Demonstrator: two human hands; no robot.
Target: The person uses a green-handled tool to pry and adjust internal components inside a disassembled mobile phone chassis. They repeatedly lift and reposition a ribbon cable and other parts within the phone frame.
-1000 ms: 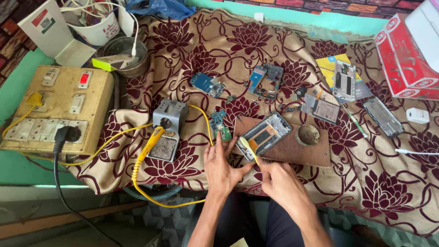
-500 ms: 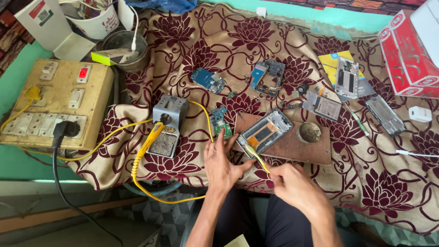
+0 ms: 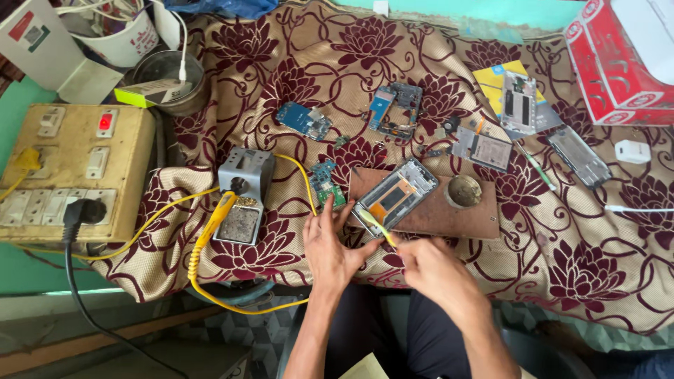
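Note:
An opened phone frame (image 3: 395,194) lies tilted on a brown wooden board (image 3: 449,214) near the table's front edge. My left hand (image 3: 330,249) rests on the cloth just left of the frame, its fingers spread and the thumb touching the frame's lower corner. A thin yellow tool (image 3: 375,226) is pinched in my right hand (image 3: 432,270), and its tip sits at the frame's lower end. A small green circuit board (image 3: 324,182) lies just above my left hand.
A grey soldering station (image 3: 243,194) with a yellow iron and coiled cord stands to the left, beside a beige switch board (image 3: 67,172). Phone parts (image 3: 397,109) and another circuit board (image 3: 304,121) are scattered further back. A red box (image 3: 614,60) sits at the far right.
My right hand has drawn slightly back toward me with the yellow tool. The left hand stays by the frame's corner. The view shifted a little.

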